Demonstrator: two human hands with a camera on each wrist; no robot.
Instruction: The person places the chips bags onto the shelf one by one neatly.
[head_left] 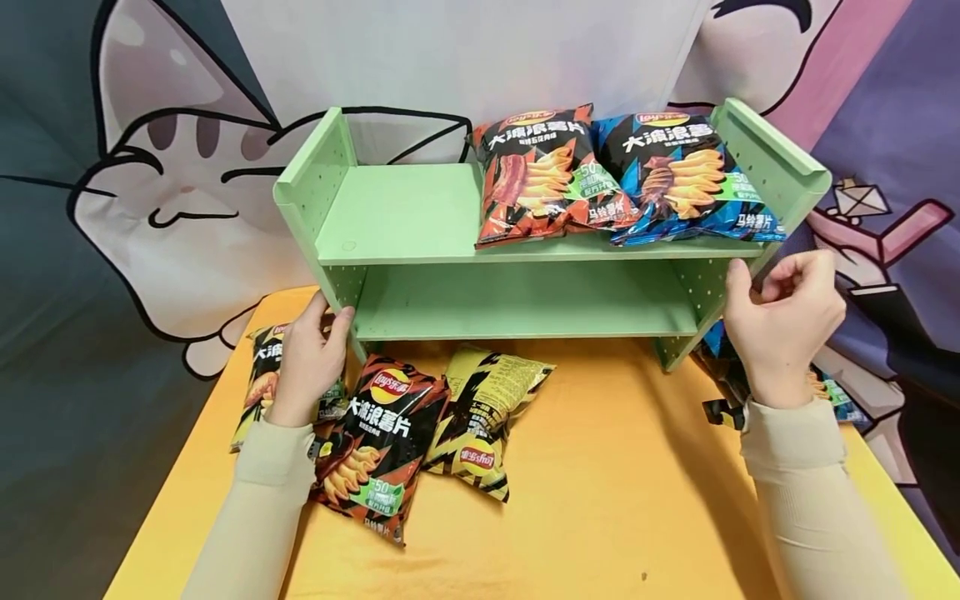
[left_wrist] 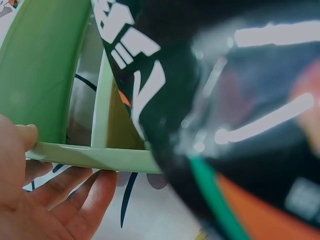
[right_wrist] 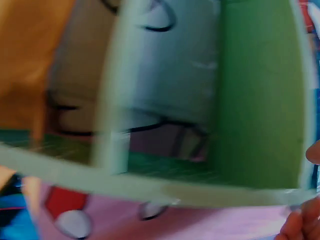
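Observation:
A green two-tier shelf (head_left: 397, 212) stands at the back of the table. My left hand (head_left: 311, 358) grips the front edge of its left side panel, thumb inside and fingers (left_wrist: 102, 197) on the outer face. My right hand (head_left: 787, 321) is at the right side panel, thumb on the inner side and curled fingers on the outer side, around its front edge. On the top board a red chip bag (head_left: 536, 179) and a blue chip bag (head_left: 682, 179) lean side by side toward the right end. The right wrist view is blurred.
A dark red chip bag (head_left: 382, 450) and a yellow chip bag (head_left: 480, 425) lie on the orange tabletop (head_left: 592, 500) before the shelf. Another chip bag (head_left: 262, 375) lies behind my left hand, with more bags (head_left: 836, 396) beyond my right wrist. A printed cloth (head_left: 480, 50) hangs behind.

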